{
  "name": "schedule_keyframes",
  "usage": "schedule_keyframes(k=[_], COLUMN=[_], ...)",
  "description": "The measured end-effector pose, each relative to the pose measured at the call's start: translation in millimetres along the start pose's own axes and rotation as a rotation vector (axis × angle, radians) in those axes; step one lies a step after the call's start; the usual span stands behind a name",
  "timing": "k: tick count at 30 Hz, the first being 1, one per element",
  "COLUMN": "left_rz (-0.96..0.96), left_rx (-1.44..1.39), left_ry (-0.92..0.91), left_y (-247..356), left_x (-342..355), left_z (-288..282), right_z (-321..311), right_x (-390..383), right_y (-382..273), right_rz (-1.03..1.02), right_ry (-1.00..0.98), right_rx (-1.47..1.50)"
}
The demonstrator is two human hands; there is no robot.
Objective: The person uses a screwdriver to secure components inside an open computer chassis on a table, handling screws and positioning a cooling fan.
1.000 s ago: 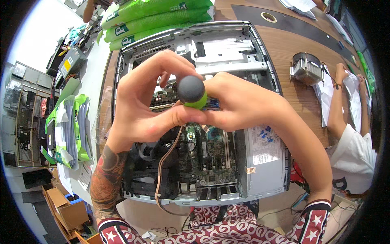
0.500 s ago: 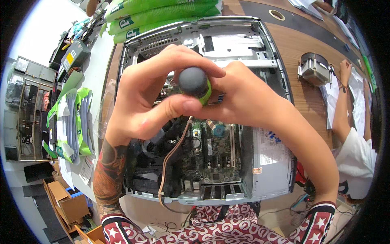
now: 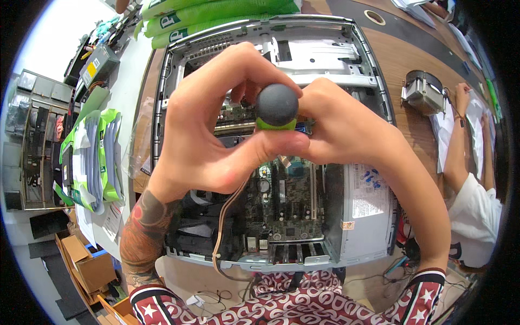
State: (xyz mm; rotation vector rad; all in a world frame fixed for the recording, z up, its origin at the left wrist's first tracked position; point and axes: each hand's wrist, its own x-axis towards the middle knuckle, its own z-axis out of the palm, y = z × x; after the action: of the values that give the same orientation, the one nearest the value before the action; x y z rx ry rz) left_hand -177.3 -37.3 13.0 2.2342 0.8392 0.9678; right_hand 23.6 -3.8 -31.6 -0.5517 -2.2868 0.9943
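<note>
Looking down through the head view:
Left hand (image 3: 211,130): curled from the left around the screwdriver handle, thumb pressed along its lower edge, fingers arched over the top.
Right hand (image 3: 346,130): closed in from the right, fingertips pinching the same handle, forearm running down toward the lower right.
Screwdriver handle (image 3: 277,106): rounded dark grey cap with a green collar beneath, pointing up at the camera, gripped between both hands above the middle of the case; shaft and tip hidden behind the fingers.
Computer case (image 3: 357,216): open, lying flat on the table, metal frame around it, directly under both hands.
Motherboard (image 3: 287,200): green-grey, inside the case, below the hands.
Cable (image 3: 227,216): tan, trailing from under the left palm down to the near edge of the case.
Wooden table (image 3: 395,59): brown, bearing the case.
Heatsink (image 3: 422,92): silver, finned, on the table right of the case, well apart from the hands.
Green packages (image 3: 216,13): stacked past the far edge of the case.
Another person's arm (image 3: 460,146): at the right rim, resting on white paper.
Cardboard box (image 3: 86,265): lower left, on the floor.
</note>
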Motion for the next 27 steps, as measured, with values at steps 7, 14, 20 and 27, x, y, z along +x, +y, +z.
schedule_keyframes(k=[7,14,20,27], left_rz=[0.0,-0.002,0.032,0.138], left_rx=[0.031,-0.009,-0.034,-0.036], left_ry=[0.011,-0.007,0.009,-0.134], left_y=[0,4,3,-4], left_x=[2,3,4,7], left_z=[3,-1,-2,-12], right_z=[-3,2,-3,2], right_x=[1,2,2,0], right_y=[2,9,-8,2], right_rz=[0.007,-0.14,0.049,-0.039], right_ry=[-0.024,0.102,-0.075,-0.115], right_rx=[0.083,-0.077,-0.042,0.044])
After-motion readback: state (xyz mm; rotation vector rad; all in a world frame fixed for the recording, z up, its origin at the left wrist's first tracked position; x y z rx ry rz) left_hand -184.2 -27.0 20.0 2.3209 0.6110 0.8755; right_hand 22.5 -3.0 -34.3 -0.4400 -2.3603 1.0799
